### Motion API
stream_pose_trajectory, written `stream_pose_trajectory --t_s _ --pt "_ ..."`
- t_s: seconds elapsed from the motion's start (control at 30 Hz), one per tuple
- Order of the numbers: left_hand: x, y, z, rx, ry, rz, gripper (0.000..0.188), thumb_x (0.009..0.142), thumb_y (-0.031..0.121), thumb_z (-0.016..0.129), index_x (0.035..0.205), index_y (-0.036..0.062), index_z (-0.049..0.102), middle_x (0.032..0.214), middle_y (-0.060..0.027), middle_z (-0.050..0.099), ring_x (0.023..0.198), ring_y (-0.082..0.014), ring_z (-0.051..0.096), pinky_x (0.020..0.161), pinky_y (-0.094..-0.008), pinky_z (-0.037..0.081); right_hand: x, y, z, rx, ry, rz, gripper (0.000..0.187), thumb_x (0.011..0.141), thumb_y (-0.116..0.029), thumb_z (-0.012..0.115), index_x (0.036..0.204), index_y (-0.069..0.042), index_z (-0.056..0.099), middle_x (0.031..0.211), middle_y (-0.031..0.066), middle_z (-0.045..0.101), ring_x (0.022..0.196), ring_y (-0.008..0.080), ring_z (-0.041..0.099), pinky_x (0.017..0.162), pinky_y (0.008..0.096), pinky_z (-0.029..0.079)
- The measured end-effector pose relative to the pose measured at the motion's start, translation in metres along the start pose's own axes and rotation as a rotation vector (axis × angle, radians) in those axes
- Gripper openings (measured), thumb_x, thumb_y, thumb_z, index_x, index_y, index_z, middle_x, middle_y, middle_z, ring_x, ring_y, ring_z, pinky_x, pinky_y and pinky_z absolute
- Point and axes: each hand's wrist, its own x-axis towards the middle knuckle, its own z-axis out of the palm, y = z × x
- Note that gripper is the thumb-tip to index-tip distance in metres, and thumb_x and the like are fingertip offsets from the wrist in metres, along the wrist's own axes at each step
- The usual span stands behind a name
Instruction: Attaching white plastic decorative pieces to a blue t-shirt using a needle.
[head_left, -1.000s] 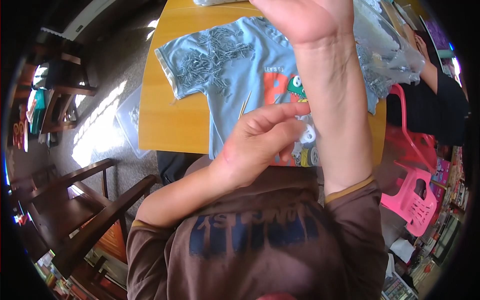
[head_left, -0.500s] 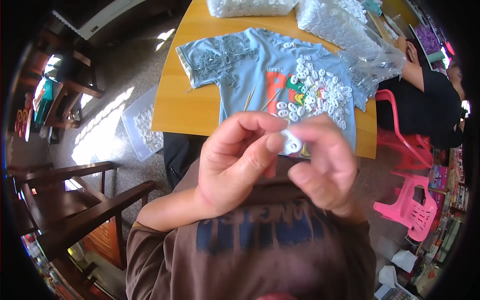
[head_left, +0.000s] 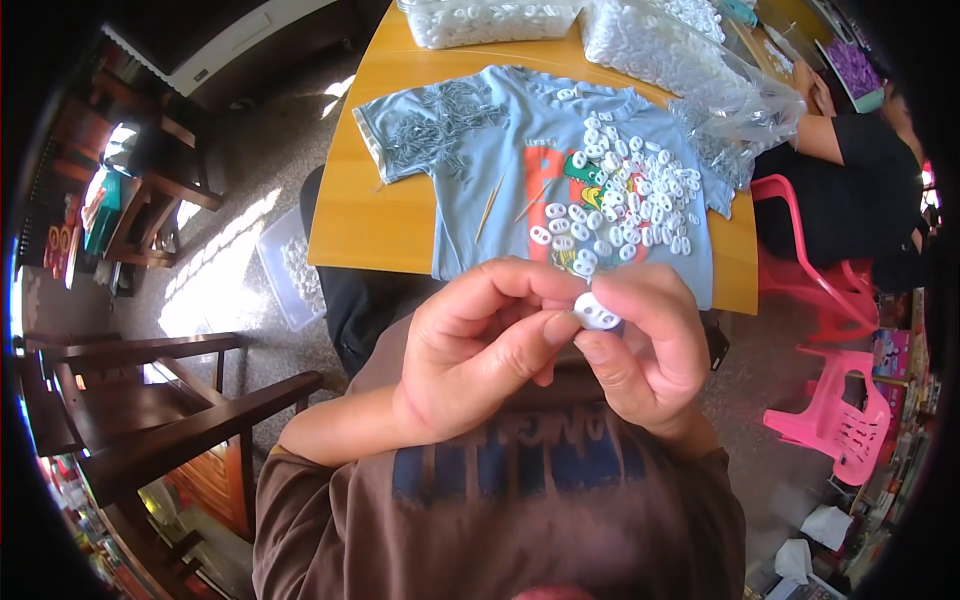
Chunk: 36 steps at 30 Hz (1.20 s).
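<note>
In front of my chest, a white oval plastic piece with two holes [head_left: 599, 313] is held between my two hands. My left hand [head_left: 478, 350] pinches at its left edge with thumb and forefinger. The thumb and forefinger of my right hand [head_left: 655, 335] close on the piece from the other side. Beyond them, a light blue T-shirt [head_left: 465, 215] lies spread out, bearing a heap of similar white pieces [head_left: 655, 205]. A pile of small thin grey pieces [head_left: 440, 125] covers its left sleeve area. Two slender pointed sticks [head_left: 488, 207] rest at the shirt's middle.
The shirt lies on a wooden table [head_left: 340, 225]. A clear tub of white pieces [head_left: 490, 25] and a clear bag [head_left: 650, 50] stand at the back. Another person [head_left: 850, 180] sits at the right, near pink plastic chairs [head_left: 840, 420]. A dark wooden chair [head_left: 200, 430] stands left.
My right hand, blurred and apart before, has come in to the left and closed its fingertips on the white piece. Both hands sit slightly lower in the picture.
</note>
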Motion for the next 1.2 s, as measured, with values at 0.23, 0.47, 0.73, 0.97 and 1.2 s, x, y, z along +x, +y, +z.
stream_pose_trajectory --t_s 0.23,0.47,0.73,0.97,1.2 --pt "0.004 0.002 0.000 0.021 0.012 -0.024 0.023 0.085 -0.001 0.054 0.108 -0.0024 0.053 0.090 -0.0039 0.057 0.069 -0.0049 0.052 0.058 -0.0168 0.044 -0.001 -0.001 -0.001 -0.065 -0.038 0.013 0.039 0.073 0.003 0.065 0.111 0.002 0.055 0.091 0.0103 0.060 0.074 0.0184 0.059 0.063 0.0263 0.048" --pt "0.005 -0.001 -0.006 0.147 -0.035 0.001 0.023 0.084 -0.003 0.055 0.106 -0.0038 0.056 0.091 -0.0062 0.055 0.070 -0.0062 0.053 0.059 -0.0177 0.044 -0.002 -0.001 -0.002 -0.102 -0.047 0.016 0.038 0.074 0.004 0.064 0.111 0.002 0.055 0.089 0.0104 0.060 0.073 0.0180 0.058 0.062 0.0262 0.047" --pt "0.005 -0.007 -0.009 0.408 -0.029 0.132 0.023 0.078 0.001 0.064 0.100 -0.0012 0.060 0.081 -0.0058 0.057 0.066 -0.0103 0.053 0.058 -0.0222 0.043 -0.003 0.000 -0.005 -0.159 -0.060 -0.022 0.035 0.076 -0.004 0.066 0.109 0.004 0.056 0.087 0.0111 0.061 0.071 0.0187 0.060 0.060 0.0269 0.048" --pt "0.007 -0.010 -0.016 0.491 -0.075 0.249 0.024 0.076 0.004 0.066 0.099 -0.0006 0.060 0.079 -0.0054 0.058 0.064 -0.0113 0.053 0.057 -0.0223 0.043 -0.003 0.001 -0.004 -0.089 -0.084 -0.008 0.033 0.076 -0.006 0.066 0.106 0.004 0.057 0.092 0.0128 0.062 0.073 0.0197 0.061 0.061 0.0271 0.049" --pt "0.004 -0.010 -0.014 0.474 -0.058 0.241 0.025 0.075 0.005 0.067 0.099 -0.0001 0.060 0.075 -0.0043 0.056 0.061 -0.0113 0.051 0.054 -0.0228 0.041 -0.004 0.002 -0.005 -0.071 -0.081 -0.011 0.031 0.076 -0.005 0.066 0.104 0.004 0.058 0.087 0.0119 0.062 0.070 0.0198 0.061 0.059 0.0267 0.048"
